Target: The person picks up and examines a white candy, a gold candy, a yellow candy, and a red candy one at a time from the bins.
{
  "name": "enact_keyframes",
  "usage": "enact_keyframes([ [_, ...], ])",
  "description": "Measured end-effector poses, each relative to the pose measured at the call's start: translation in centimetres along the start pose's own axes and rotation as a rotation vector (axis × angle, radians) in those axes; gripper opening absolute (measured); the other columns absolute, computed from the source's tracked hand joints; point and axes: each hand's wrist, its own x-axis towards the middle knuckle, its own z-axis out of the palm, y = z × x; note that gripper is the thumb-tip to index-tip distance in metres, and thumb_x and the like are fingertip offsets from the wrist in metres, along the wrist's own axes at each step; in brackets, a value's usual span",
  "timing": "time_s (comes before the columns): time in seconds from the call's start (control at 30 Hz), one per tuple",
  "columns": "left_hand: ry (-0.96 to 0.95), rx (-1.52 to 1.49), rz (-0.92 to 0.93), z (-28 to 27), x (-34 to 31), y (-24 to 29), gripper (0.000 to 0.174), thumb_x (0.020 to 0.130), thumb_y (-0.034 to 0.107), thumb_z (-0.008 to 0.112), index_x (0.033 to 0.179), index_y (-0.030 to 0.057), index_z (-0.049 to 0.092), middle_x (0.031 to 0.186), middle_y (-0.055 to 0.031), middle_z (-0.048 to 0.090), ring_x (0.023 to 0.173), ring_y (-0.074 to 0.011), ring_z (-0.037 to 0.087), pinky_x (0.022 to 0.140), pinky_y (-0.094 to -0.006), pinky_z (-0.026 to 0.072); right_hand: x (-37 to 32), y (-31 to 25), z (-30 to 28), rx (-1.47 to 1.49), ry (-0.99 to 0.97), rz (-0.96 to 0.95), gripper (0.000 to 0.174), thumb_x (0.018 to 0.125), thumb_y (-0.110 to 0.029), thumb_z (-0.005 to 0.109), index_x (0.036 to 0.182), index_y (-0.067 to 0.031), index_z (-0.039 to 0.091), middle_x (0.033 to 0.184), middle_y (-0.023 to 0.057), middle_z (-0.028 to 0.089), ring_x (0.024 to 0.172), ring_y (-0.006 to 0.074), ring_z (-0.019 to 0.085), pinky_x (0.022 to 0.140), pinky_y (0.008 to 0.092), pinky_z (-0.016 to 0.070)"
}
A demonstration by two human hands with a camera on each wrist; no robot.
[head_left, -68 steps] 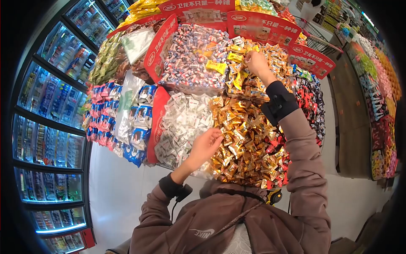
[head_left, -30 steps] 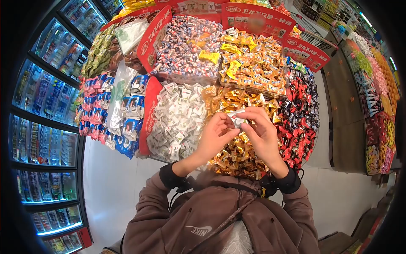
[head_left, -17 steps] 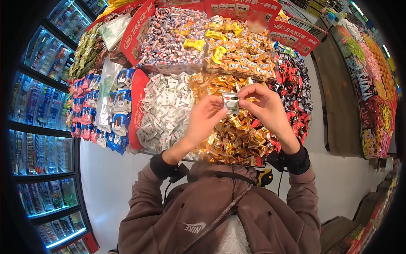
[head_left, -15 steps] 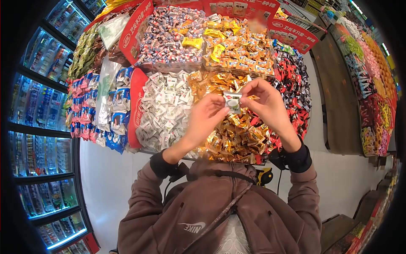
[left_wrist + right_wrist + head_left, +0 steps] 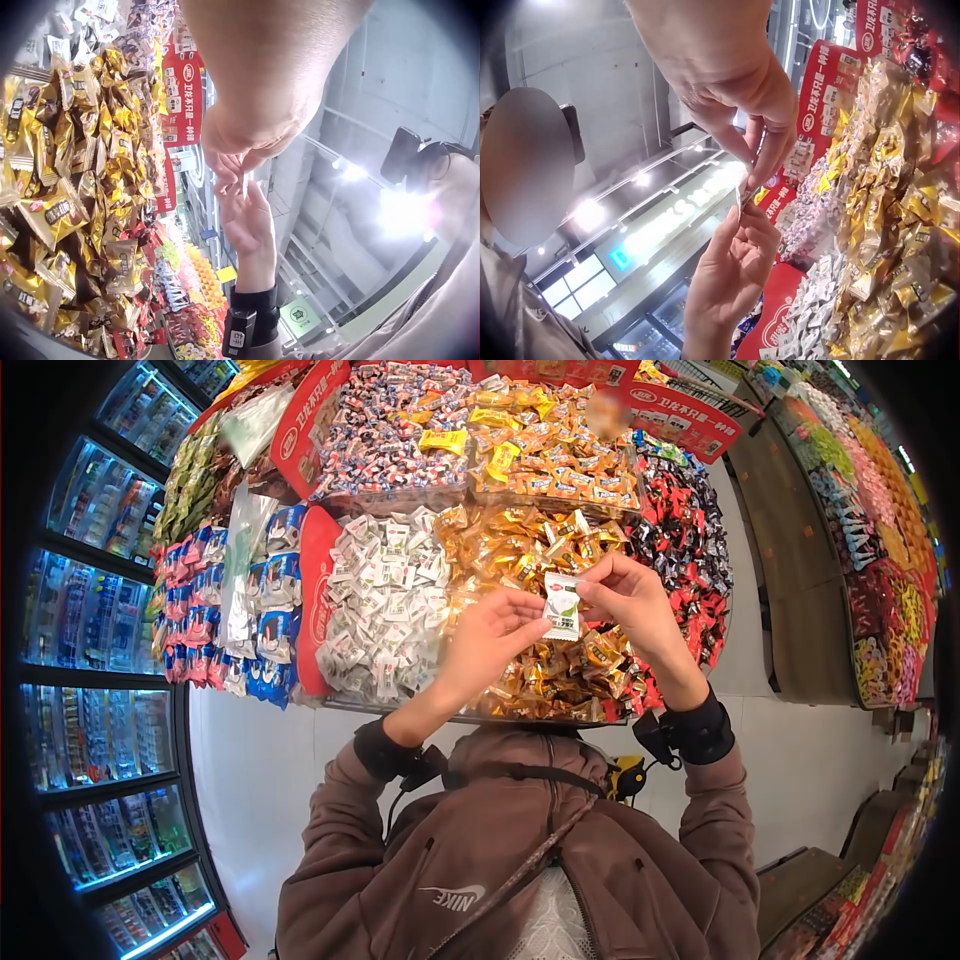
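Note:
A small white wrapped candy (image 5: 562, 607) with a green and red print is held upright between both hands, over the gold-wrapped candies (image 5: 500, 550). My left hand (image 5: 492, 637) pinches its lower left edge between thumb and fingers. At the upper right edge, my right hand (image 5: 634, 603) pinches it with thumb and forefinger. From the left wrist view the right hand (image 5: 250, 221) meets the left one fingertip to fingertip. In the right wrist view the candy (image 5: 742, 193) shows edge-on, and the left hand (image 5: 733, 279) reaches up to it from below.
White-wrapped candies (image 5: 385, 610) lie left of the gold ones, red and dark ones (image 5: 690, 550) to the right. Behind are bins of orange candies (image 5: 570, 455) and blue-and-white candies (image 5: 390, 435). A red divider (image 5: 316, 605) stands at left; glass-door coolers (image 5: 105, 715) line the far left.
The right hand came back from the orange candy bin to meet the left hand. A white candy came between them and was turned until its printed face stands upright.

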Motion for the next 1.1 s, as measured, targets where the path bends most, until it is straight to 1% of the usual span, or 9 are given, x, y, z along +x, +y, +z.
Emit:
enact_keyframes([
  [0.03, 0.000, 0.000, -0.023, 0.0, -0.2, 0.0, 0.021, 0.078, -0.002, 0.060, 0.097, -0.0021, 0.052, 0.088, -0.0058, 0.057, 0.083, -0.0095, 0.055, 0.076, -0.0214, 0.0455, -0.2, 0.3, 0.0, 0.018, -0.001, 0.014, 0.005, 0.080, -0.003, 0.058, 0.081, 0.0003, 0.054, 0.079, 0.0040, 0.057, 0.073, 0.0092, 0.057, 0.061, 0.0231, 0.0522],
  [0.13, -0.005, 0.047, -0.014, -0.2, -0.8, -0.6, 0.020, 0.078, -0.002, 0.060, 0.096, -0.0020, 0.052, 0.088, -0.0059, 0.057, 0.083, -0.0097, 0.056, 0.076, -0.0217, 0.0458, -0.7, 1.1, 0.1, 0.047, 0.002, 0.026, 0.004, 0.080, -0.003, 0.057, 0.081, 0.0009, 0.054, 0.079, 0.0042, 0.057, 0.073, 0.0097, 0.057, 0.062, 0.0238, 0.0535],
  [0.23, 0.000, 0.022, -0.042, -0.3, -1.4, -0.8, 0.020, 0.078, -0.002, 0.060, 0.096, -0.0020, 0.052, 0.088, -0.0061, 0.057, 0.083, -0.0099, 0.056, 0.076, -0.0218, 0.0459, -1.2, 1.3, 0.5, 0.074, 0.000, 0.049, 0.002, 0.081, -0.001, 0.055, 0.081, 0.0009, 0.054, 0.080, 0.0044, 0.057, 0.074, 0.0098, 0.057, 0.061, 0.0235, 0.0537],
  [0.33, 0.013, 0.019, -0.065, -0.1, -1.9, -0.5, 0.020, 0.078, -0.002, 0.060, 0.096, -0.0019, 0.052, 0.088, -0.0060, 0.058, 0.083, -0.0101, 0.056, 0.077, -0.0220, 0.0459, -1.5, 1.7, 0.5, 0.079, -0.013, 0.029, 0.005, 0.081, -0.003, 0.057, 0.081, -0.0009, 0.052, 0.080, 0.0045, 0.057, 0.072, 0.0099, 0.058, 0.061, 0.0241, 0.0541],
  [0.53, -0.023, 0.067, -0.030, -0.2, -2.6, -0.6, 0.021, 0.078, -0.002, 0.060, 0.097, -0.0015, 0.052, 0.091, -0.0058, 0.057, 0.086, -0.0102, 0.056, 0.079, -0.0227, 0.0452, -2.3, 2.3, 0.6, 0.112, -0.007, 0.086, 0.004, 0.082, -0.003, 0.056, 0.081, -0.0010, 0.052, 0.080, 0.0046, 0.057, 0.072, 0.0104, 0.058, 0.063, 0.0240, 0.0538],
  [0.63, -0.012, 0.081, -0.032, -0.2, -2.9, -0.9, 0.020, 0.078, -0.002, 0.060, 0.096, -0.0015, 0.052, 0.092, -0.0061, 0.057, 0.087, -0.0102, 0.055, 0.079, -0.0228, 0.0448, -2.6, 2.6, 0.9, 0.184, 0.007, 0.079, 0.004, 0.081, -0.001, 0.056, 0.081, 0.0019, 0.053, 0.078, 0.0057, 0.058, 0.068, 0.0091, 0.058, 0.062, 0.0225, 0.0529],
  [0.93, -0.017, 0.087, -0.065, 0.1, -3.8, -1.1, 0.021, 0.078, -0.002, 0.061, 0.096, -0.0017, 0.052, 0.093, -0.0064, 0.057, 0.088, -0.0102, 0.055, 0.079, -0.0229, 0.0446, -3.5, 3.2, 0.9, 0.198, 0.001, 0.084, 0.004, 0.081, -0.002, 0.056, 0.081, 0.0013, 0.053, 0.079, 0.0061, 0.059, 0.068, 0.0091, 0.058, 0.063, 0.0236, 0.0536],
  [1.03, -0.010, 0.090, -0.008, 0.2, -3.9, -1.5, 0.021, 0.078, 0.000, 0.061, 0.097, -0.0027, 0.052, 0.089, -0.0056, 0.057, 0.082, -0.0096, 0.055, 0.073, -0.0211, 0.0463, -3.7, 3.6, 0.7, 0.209, -0.010, 0.090, 0.005, 0.081, -0.002, 0.056, 0.081, 0.0014, 0.053, 0.080, 0.0065, 0.059, 0.070, 0.0095, 0.058, 0.064, 0.0239, 0.0537],
  [1.1, 0.037, 0.103, 0.017, 0.5, -4.0, -1.6, 0.020, 0.077, 0.000, 0.062, 0.096, -0.0016, 0.053, 0.089, -0.0056, 0.057, 0.081, -0.0101, 0.055, 0.072, -0.0213, 0.0462, -3.8, 4.1, 0.9, 0.204, 0.019, 0.066, 0.004, 0.082, -0.004, 0.055, 0.081, -0.0007, 0.052, 0.080, 0.0054, 0.058, 0.071, 0.0092, 0.058, 0.062, 0.0233, 0.0530],
])
